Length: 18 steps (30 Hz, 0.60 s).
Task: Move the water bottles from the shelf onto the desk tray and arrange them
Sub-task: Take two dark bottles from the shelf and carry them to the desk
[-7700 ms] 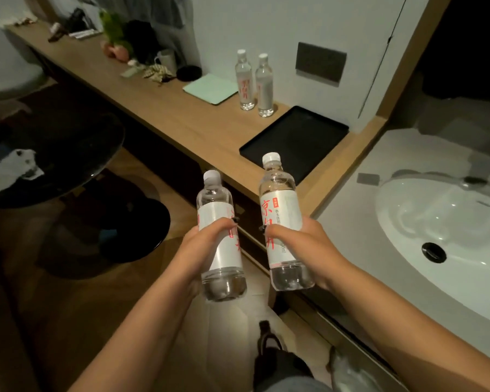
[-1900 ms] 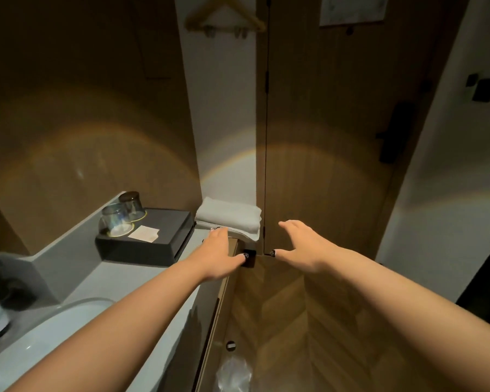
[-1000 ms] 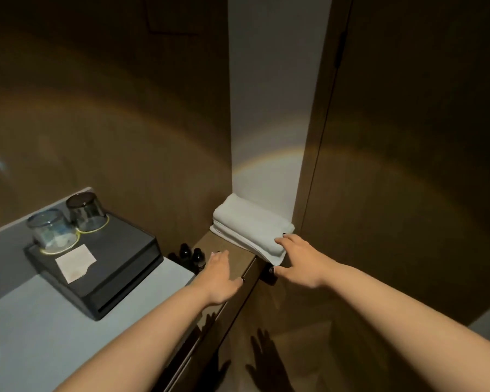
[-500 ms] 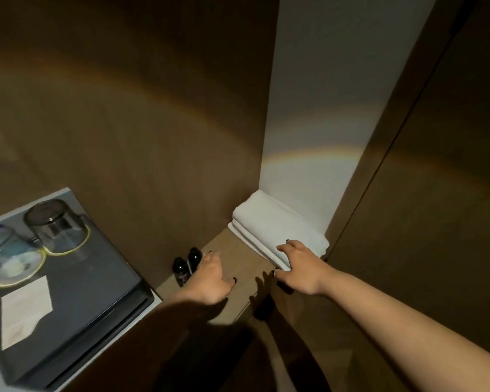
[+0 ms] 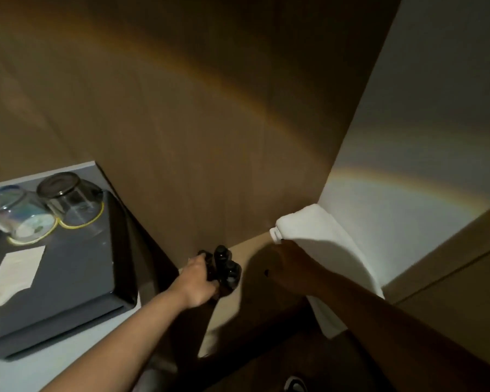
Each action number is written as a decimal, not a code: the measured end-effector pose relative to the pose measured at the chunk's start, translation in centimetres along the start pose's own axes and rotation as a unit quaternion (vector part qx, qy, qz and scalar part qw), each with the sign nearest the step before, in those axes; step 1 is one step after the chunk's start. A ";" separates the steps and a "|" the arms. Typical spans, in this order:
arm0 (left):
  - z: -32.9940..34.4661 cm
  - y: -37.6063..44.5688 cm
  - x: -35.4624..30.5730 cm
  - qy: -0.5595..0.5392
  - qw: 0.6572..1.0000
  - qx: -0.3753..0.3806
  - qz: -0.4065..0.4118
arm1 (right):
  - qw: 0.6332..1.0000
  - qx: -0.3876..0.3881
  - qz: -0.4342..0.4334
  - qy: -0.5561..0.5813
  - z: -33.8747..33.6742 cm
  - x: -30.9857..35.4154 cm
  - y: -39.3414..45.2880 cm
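Your left hand curls its grip around a cluster of small dark bottles on the narrow wooden shelf, fingers wrapped on their near side; whether it has lifted them, you cannot tell from here. Your right hand sits in deep shadow at the 3 o'clock side of that cluster, its fingers against the folded white towel, and the gloom hides whether its grip is wide or closed on anything. No water bottle shows anywhere in this view, and the desk tray is out of sight too, so the things you are meant to move lie elsewhere. The main risk is taking the wrong items: these dark bottles look like toiletries, not water. They stand tightly bunched, so a one-handed grab may tip one off the shelf edge toward the floor at 6 o'clock. Out at 9 o'clock, the two upturned glasses rest on the dark tray on the pale surface; a wide backward swing of your left forearm could knock them. The towel's corner may drag if your right hand pulls away.
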<state>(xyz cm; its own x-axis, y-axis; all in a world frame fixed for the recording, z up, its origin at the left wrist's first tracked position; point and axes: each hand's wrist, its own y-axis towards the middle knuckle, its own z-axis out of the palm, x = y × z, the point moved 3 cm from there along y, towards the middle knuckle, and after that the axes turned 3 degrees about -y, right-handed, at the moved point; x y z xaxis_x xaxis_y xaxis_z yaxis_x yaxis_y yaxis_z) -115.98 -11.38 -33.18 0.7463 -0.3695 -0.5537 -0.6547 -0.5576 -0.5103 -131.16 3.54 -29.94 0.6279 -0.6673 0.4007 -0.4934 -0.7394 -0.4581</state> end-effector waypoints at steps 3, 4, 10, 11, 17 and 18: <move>2.2 1.7 -0.2 -0.046 0.998 -0.026 -0.044 | 0.998 0.031 -0.047 -0.005 -0.2 -1.8 3.6; 3.3 2.6 -0.2 -0.064 0.996 -0.033 -0.061 | 0.998 0.040 -0.055 -0.005 0.1 -2.7 5.1; 7.7 6.4 2.3 -0.137 0.979 -0.073 -0.133 | 0.996 0.062 -0.070 -0.014 3.8 -5.3 11.3; 8.4 7.2 3.0 -0.146 0.975 -0.080 -0.144 | 0.995 0.074 -0.073 -0.008 4.9 -5.6 12.3; 12.4 12.2 8.1 -0.172 0.960 -0.121 -0.184 | 0.993 0.056 -0.101 0.011 12.1 -7.5 17.1; 13.0 13.0 8.7 -0.174 0.959 -0.125 -0.184 | 0.993 0.041 -0.108 0.008 13.2 -7.8 17.7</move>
<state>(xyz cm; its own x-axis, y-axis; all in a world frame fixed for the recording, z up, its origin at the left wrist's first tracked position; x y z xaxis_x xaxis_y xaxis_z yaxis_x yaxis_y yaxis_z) -119.57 -12.20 -53.18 0.8073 0.1325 -0.5751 -0.2732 -0.7798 -0.5633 -136.90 -3.19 -51.64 0.7037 -0.4953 0.5094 -0.2973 -0.8565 -0.4220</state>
